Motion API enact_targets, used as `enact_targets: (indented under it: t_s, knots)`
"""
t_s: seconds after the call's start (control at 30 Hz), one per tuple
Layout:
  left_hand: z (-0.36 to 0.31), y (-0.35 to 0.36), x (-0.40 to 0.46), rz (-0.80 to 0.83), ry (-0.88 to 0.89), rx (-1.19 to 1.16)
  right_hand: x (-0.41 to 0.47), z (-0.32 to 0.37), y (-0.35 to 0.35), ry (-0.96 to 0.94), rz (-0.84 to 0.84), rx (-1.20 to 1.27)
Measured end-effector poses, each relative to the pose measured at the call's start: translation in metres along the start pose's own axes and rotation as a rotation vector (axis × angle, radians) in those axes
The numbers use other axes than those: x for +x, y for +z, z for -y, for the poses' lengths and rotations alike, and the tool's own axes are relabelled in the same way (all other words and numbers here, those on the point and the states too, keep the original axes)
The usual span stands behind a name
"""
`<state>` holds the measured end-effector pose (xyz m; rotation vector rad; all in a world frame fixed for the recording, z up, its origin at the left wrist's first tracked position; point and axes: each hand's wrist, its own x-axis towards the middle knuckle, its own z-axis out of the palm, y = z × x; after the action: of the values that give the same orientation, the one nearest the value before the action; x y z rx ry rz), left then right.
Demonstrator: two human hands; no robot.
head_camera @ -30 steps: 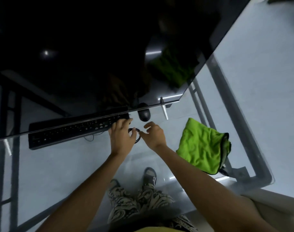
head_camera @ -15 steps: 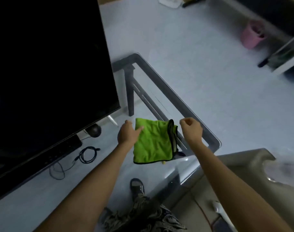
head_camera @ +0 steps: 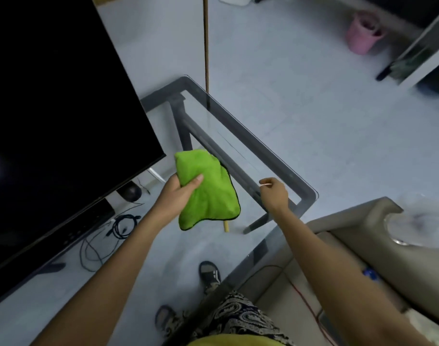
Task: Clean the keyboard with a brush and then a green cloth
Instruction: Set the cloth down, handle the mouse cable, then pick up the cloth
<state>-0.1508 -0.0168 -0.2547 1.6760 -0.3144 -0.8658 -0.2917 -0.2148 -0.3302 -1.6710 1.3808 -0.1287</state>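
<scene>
My left hand [head_camera: 178, 193] grips the green cloth [head_camera: 211, 196] with the thumb on top and holds it bunched above the glass table [head_camera: 275, 166]. My right hand [head_camera: 273, 193] hovers to the right of the cloth, apart from it, with its fingers curled; a thin pale sliver shows at the fingertips and I cannot tell what it is. The black keyboard [head_camera: 73, 233] lies at the left, mostly hidden under the edge of the large dark monitor [head_camera: 63, 108]. A tan stick end [head_camera: 226, 227] pokes out below the cloth.
A black mouse [head_camera: 131, 192] and a coiled cable [head_camera: 123, 226] lie by the keyboard's right end. A thin pole [head_camera: 206, 46] stands behind the table. A pink bin [head_camera: 363, 33] sits on the floor far right. A grey sofa arm [head_camera: 363, 233] is at my right.
My view swung right from the keyboard to the cloth. My left hand took hold of the cloth and lifted it off the glass, bunched. My right hand stays curled beside it.
</scene>
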Motion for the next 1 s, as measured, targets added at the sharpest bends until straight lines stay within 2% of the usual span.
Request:
enact_targets:
  t_s: [0.13, 0.37, 0.47, 0.53, 0.67, 0.83, 1.0]
  knots:
    - [-0.02, -0.03, -0.017, -0.157, 0.058, -0.06, -0.007, 0.001, 0.026, -0.047, 0.116, -0.13]
    - [-0.004, -0.085, -0.029, -0.254, -0.032, -0.081, -0.032, 0.008, 0.082, -0.172, 0.305, -0.469]
    - [0.007, -0.102, -0.038, -0.288, -0.067, -0.131, -0.041, 0.002, 0.1, -0.228, 0.255, -0.644]
    - [0.013, -0.106, -0.041, -0.28, -0.092, -0.179, -0.042, 0.003, 0.101, -0.249, 0.215, -0.676]
    - [0.013, -0.099, -0.044, -0.241, -0.104, -0.189, -0.039, 0.01, 0.09, -0.231, 0.202, -0.602]
    - [-0.019, -0.092, -0.057, -0.175, -0.028, -0.121, -0.053, 0.047, 0.067, -0.252, 0.16, -0.388]
    - [-0.101, -0.094, -0.073, -0.149, 0.148, -0.099, -0.083, 0.121, 0.017, -0.551, 0.0, -0.034]
